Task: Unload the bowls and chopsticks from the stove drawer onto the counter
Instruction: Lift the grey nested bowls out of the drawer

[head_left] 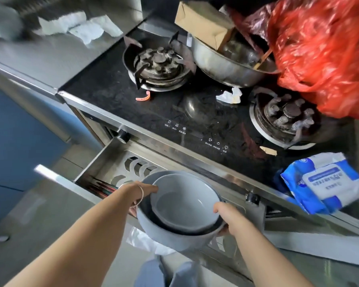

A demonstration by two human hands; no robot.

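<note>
Both hands clasp the nested grey bowls (pixel 182 206) above the open stove drawer (pixel 112 160): the left hand (pixel 141 191) closed on the far-left rim, the right hand (pixel 226 216) on the near-right. The counter (pixel 56 56) lies up-left of the drawer, on the left hand's side; chopsticks (pixel 104 187) lie lengthwise along the drawer's left end.

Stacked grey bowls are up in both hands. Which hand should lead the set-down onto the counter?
Left, probably. The left hand grips the nested grey ceramic bowls on the side facing the bare steel counter; the right hand faces the cluttered black stovetop.
</note>
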